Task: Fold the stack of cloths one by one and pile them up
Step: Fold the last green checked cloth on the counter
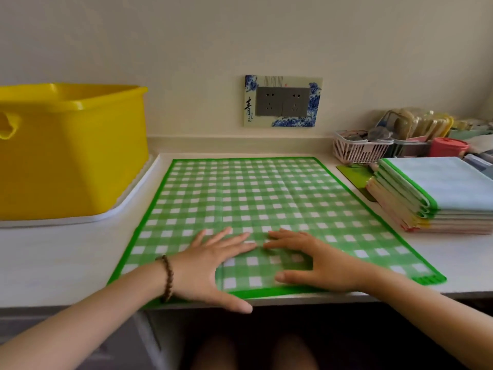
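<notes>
One checked cloth (253, 198) spread flat — yellow tub (72, 161) contents hidden.

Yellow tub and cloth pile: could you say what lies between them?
The head view shows the green checked cloth spread flat between yellow tub and cloth pile.

Soft, even light kept the scene bright. A faint shadow lay under the right hand (320, 260). The wide lens bowed the tub (66, 156) and counter (53, 263) edge; the far basket (357, 152) looked blurred.
</notes>
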